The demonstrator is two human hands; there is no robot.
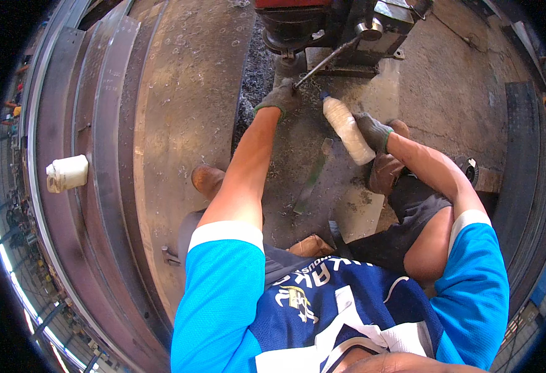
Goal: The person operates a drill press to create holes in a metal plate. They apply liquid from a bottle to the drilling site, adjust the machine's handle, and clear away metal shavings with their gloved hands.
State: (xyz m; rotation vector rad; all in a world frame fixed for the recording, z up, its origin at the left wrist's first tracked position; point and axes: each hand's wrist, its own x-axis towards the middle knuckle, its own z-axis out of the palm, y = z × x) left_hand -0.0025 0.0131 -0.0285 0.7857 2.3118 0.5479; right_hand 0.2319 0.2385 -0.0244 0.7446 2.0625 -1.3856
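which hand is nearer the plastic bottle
Right. The right hand holds the bottle; the left hand is apart from it, left of its cap, on the metal lever.

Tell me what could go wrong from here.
The bottle, held only in the right hand, might slip from its gloved grip. The left hand, on the lever close to the machine, could get its glove snagged. Metal shavings scattered nearby might scratch the bare forearms.
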